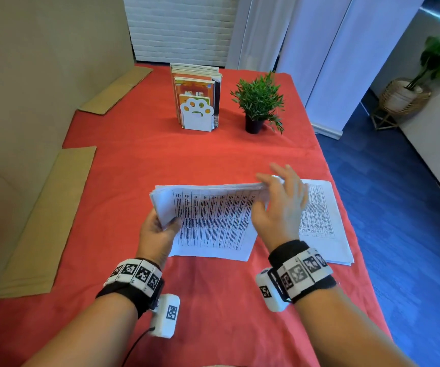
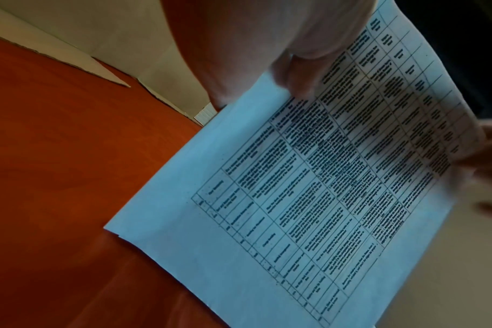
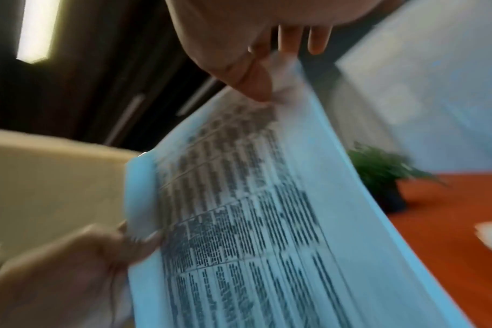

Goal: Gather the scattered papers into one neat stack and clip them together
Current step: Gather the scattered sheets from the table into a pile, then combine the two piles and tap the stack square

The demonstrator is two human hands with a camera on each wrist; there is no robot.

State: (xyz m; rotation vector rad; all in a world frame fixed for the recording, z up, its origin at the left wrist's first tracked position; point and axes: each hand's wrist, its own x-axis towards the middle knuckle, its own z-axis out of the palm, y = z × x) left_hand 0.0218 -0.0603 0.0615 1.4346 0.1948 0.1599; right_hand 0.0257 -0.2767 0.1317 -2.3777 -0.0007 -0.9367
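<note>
A bundle of printed sheets (image 1: 213, 215) with dense tables stands tilted, its lower edge on the red tablecloth (image 1: 200, 154). My left hand (image 1: 164, 225) grips its left edge, thumb on the printed face (image 2: 298, 75). My right hand (image 1: 271, 185) pinches its upper right corner, with the thumb (image 3: 256, 84) in front and the fingers behind. The bundle (image 3: 253, 222) is blurred in the right wrist view. More printed papers (image 1: 324, 223) lie flat on the cloth at the right, partly hidden by my right hand.
A white paw-print bookend with books (image 1: 197, 102) and a small potted plant (image 1: 258, 102) stand at the back of the table. Cardboard pieces (image 1: 46, 221) lie along the left edge. The table's right edge (image 1: 346, 207) drops to a blue floor.
</note>
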